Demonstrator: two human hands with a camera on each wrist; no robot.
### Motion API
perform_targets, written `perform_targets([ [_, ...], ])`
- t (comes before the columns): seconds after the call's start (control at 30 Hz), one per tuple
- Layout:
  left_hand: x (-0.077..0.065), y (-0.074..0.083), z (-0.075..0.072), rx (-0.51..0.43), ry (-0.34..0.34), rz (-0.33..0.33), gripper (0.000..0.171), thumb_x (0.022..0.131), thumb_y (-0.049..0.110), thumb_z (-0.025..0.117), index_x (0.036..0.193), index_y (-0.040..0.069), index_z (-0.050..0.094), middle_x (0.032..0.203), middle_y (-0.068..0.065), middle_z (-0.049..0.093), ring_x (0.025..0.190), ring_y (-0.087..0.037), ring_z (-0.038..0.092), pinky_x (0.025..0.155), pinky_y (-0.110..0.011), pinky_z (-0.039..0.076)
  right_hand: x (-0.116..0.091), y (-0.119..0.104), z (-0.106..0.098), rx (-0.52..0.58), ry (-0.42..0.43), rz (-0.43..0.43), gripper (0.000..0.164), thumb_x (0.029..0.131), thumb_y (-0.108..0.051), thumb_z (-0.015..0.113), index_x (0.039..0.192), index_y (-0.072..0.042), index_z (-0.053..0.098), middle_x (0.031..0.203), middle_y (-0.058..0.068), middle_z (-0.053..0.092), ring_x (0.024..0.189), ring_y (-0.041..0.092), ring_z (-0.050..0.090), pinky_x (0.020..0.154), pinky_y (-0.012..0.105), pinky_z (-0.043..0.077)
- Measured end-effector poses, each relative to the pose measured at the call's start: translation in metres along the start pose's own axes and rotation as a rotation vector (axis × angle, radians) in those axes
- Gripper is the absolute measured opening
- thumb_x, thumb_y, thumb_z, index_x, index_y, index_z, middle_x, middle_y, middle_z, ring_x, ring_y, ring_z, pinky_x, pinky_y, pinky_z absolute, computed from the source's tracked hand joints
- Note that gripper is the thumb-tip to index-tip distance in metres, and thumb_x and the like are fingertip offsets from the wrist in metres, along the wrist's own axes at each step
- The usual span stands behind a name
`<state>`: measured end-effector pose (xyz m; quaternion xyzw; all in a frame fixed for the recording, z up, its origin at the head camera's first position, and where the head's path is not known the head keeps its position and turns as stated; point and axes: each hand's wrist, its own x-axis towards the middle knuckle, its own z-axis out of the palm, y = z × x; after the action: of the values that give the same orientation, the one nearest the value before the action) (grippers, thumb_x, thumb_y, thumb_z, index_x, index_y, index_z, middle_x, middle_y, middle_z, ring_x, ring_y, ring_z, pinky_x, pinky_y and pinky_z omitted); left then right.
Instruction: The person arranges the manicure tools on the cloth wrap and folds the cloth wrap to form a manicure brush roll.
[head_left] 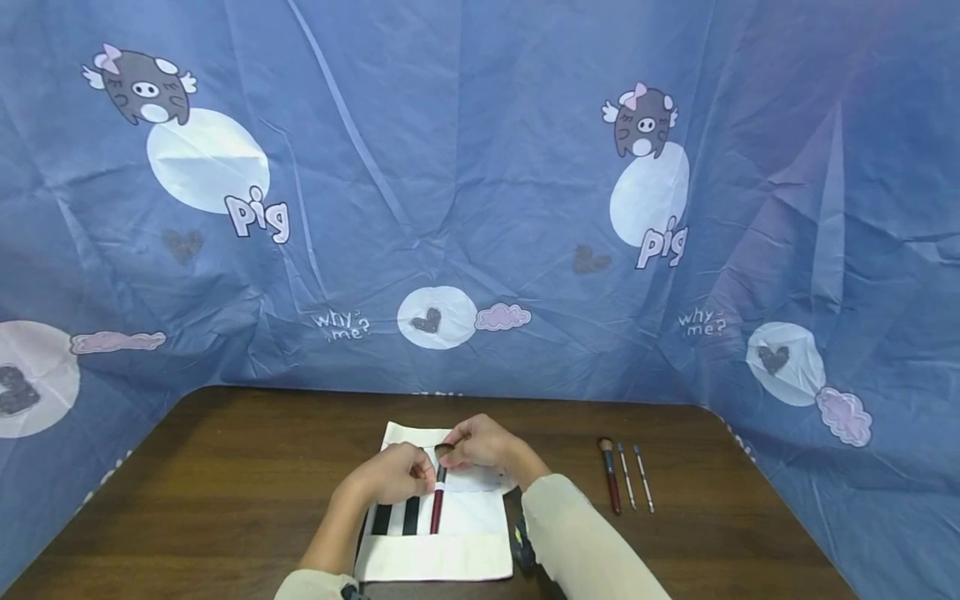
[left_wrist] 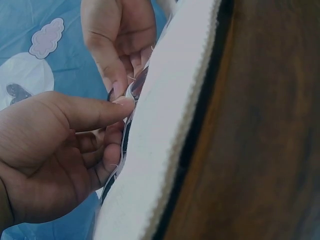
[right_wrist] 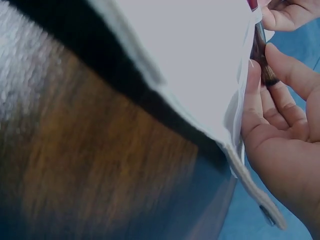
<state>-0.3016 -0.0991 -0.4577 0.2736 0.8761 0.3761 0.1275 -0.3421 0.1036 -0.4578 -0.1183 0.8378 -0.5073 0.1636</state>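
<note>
A white fabric brush case point(head_left: 480, 557) lies unrolled on the table, with two black strips point(head_left: 411, 515) on its left part. A makeup brush point(head_left: 437, 510) with a dark red handle lies lengthwise on it, bristles away from me. My right hand point(head_left: 480, 443) pinches this brush near its bristle end; in the right wrist view the brown bristles point(right_wrist: 270, 76) show between thumb and fingers. With thumb and fingertips, my left hand point(head_left: 396, 475) pinches a white loop point(left_wrist: 131, 91) around the brush's shaft. The handle's lower end meets the case's front fold.
To the right lie another makeup brush point(head_left: 610, 475) with a red handle and two thin sticks point(head_left: 627, 475) with blue tips. A dark object point(head_left: 522, 546) sits beside the case under my right sleeve. A blue printed curtain point(head_left: 525, 208) hangs behind the table point(head_left: 247, 467).
</note>
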Motion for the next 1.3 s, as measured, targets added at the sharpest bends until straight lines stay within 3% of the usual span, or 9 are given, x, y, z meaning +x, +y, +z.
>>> perform_targets([
  [0.17, -0.001, 0.002, -0.002, 0.002, -0.002, -0.009, 0.015, 0.09, -0.002, 0.071, 0.081, 0.01, 0.069, 0.074, 0.005, 0.064, 0.072, -0.012, 0.056, 0.067, -0.032, 0.047, 0.0, 0.0, -0.002, 0.0, -0.032, -0.005, 0.02, 0.082, 0.007, 0.077, 0.102, 0.006, 0.073, 0.089, 0.009, 0.073, 0.072, 0.011, 0.065, 0.068, 0.025, 0.056],
  [0.4, 0.0, 0.003, -0.003, 0.01, 0.0, -0.013, 0.015, 0.09, -0.002, 0.071, 0.081, 0.01, 0.069, 0.074, 0.004, 0.064, 0.072, -0.013, 0.056, 0.067, -0.032, 0.047, -0.001, 0.0, -0.002, 0.04, -0.057, 0.009, 0.02, 0.082, 0.011, 0.077, 0.102, 0.008, 0.072, 0.08, 0.003, 0.069, 0.071, 0.01, 0.064, 0.069, 0.026, 0.057],
  [0.6, -0.001, 0.002, -0.002, 0.002, 0.003, -0.003, 0.015, 0.089, -0.004, 0.07, 0.081, 0.009, 0.069, 0.074, 0.004, 0.064, 0.071, -0.013, 0.055, 0.066, -0.032, 0.047, -0.004, 0.0, -0.001, 0.067, -0.079, 0.007, 0.021, 0.083, 0.014, 0.074, 0.103, 0.01, 0.071, 0.082, 0.005, 0.069, 0.073, 0.013, 0.066, 0.072, 0.031, 0.06],
  [0.97, -0.004, 0.003, 0.0, 0.002, 0.017, 0.028, 0.013, 0.088, -0.004, 0.071, 0.081, 0.007, 0.069, 0.074, 0.002, 0.064, 0.072, -0.013, 0.057, 0.067, -0.032, 0.048, -0.01, -0.003, 0.002, 0.012, -0.105, 0.004, 0.016, 0.082, 0.012, 0.076, 0.097, 0.008, 0.072, 0.078, 0.005, 0.069, 0.071, 0.013, 0.066, 0.07, 0.031, 0.059],
  [1.3, -0.004, 0.004, -0.001, 0.015, 0.014, 0.006, 0.012, 0.089, -0.002, 0.072, 0.082, 0.008, 0.069, 0.075, 0.003, 0.065, 0.074, -0.013, 0.058, 0.07, -0.033, 0.049, -0.01, -0.004, 0.003, 0.015, -0.105, 0.005, 0.015, 0.082, 0.014, 0.075, 0.096, 0.007, 0.072, 0.079, 0.008, 0.07, 0.071, 0.014, 0.067, 0.07, 0.033, 0.06],
])
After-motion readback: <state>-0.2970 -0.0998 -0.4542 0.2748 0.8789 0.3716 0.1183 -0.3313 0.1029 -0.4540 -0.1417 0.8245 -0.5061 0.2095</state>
